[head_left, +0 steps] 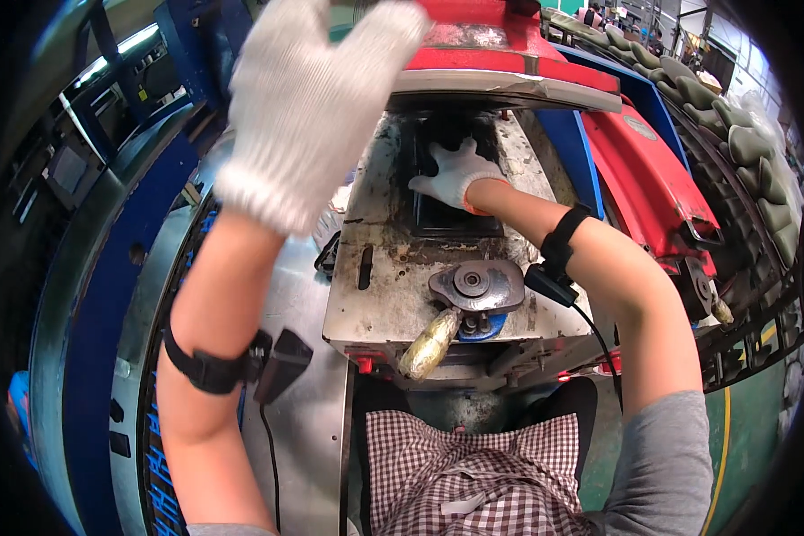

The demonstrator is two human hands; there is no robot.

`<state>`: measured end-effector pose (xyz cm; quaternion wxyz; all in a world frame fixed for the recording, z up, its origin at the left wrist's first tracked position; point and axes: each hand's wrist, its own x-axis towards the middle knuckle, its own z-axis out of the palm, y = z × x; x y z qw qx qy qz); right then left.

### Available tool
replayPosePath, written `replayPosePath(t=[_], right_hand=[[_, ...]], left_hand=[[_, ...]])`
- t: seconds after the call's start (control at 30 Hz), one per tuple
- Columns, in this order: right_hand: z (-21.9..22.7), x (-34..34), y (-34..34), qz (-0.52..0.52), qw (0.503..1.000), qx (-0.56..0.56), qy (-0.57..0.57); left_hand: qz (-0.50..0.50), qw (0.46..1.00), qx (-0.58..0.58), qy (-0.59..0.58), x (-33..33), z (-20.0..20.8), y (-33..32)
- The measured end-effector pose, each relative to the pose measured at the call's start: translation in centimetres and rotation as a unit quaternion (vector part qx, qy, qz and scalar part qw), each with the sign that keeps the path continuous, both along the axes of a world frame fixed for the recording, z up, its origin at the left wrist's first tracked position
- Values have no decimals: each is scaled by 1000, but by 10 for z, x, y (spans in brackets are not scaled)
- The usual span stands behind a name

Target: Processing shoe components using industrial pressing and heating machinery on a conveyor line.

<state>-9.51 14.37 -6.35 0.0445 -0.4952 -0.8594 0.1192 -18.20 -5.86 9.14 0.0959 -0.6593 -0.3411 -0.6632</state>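
Observation:
My left hand (305, 121), in a white knitted glove, is raised close to the camera, its thumb and fingers apart. The upper frame edge cuts off part of it, and I see nothing held. My right hand (458, 176), gloved the same way, reaches over a black plate (460, 220) set into the worn machine table (348, 308). Its fingers are spread on or just above the dark surface; contact cannot be made out. Over the plate's far end stands the red machine head (482, 40) with a metal front edge. A dark metal clamp (475, 281) with a tape-wrapped handle (431, 344) sits at the table's near side.
Right of the machine runs a red cover (639, 170) beside blue panels (570, 156). Beyond it, a rack holds several grey-green curved pieces (759, 152). A steel surface (304, 429) and blue machine frame (76, 357) flank me on the left. Straps with small cabled devices circle both forearms.

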Motion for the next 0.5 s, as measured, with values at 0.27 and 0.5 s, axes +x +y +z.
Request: replayPosePath(t=[0.27, 0.5], right_hand=[[26, 53, -48, 159, 972, 122, 126], [-20, 173, -176, 201, 846, -126, 478]], left_hand=[[211, 869, -165, 416, -35, 73, 109], [62, 792, -415, 443, 7, 90, 65]])
